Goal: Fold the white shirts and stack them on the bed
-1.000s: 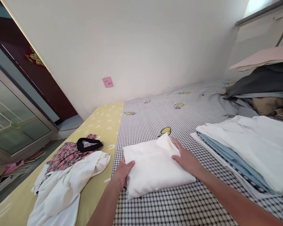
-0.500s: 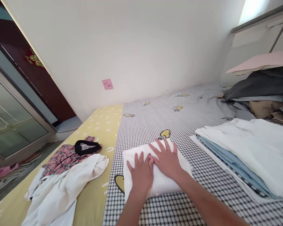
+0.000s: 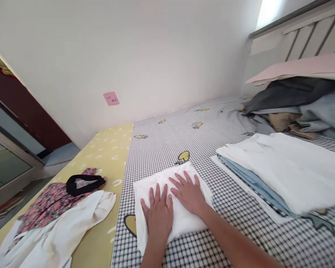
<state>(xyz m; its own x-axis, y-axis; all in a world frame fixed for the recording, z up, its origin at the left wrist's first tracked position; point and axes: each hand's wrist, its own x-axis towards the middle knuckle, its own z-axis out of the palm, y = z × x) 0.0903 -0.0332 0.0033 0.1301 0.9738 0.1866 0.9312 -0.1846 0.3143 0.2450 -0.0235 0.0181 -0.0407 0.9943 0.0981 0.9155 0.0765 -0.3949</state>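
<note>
Both the left hand (image 3: 158,217) and the right hand (image 3: 190,193) are resting palm-down on a folded white cloth (image 3: 184,222), probably keeping its layers flat; each grip is lying open, fingers spread, holding nothing. The cloth is lying well in from the far edge of the bed (image 3: 162,149), likely for easy reach, looking plain, four-cornered and loose-edged.

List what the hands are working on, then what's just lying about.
Being worked on:
folded white cloth, under left hand and right hand

Apparently lying about:
stack of white and blue fabric
pink floral garment
crumpled white garment
rumpled dark grey cloth
</note>
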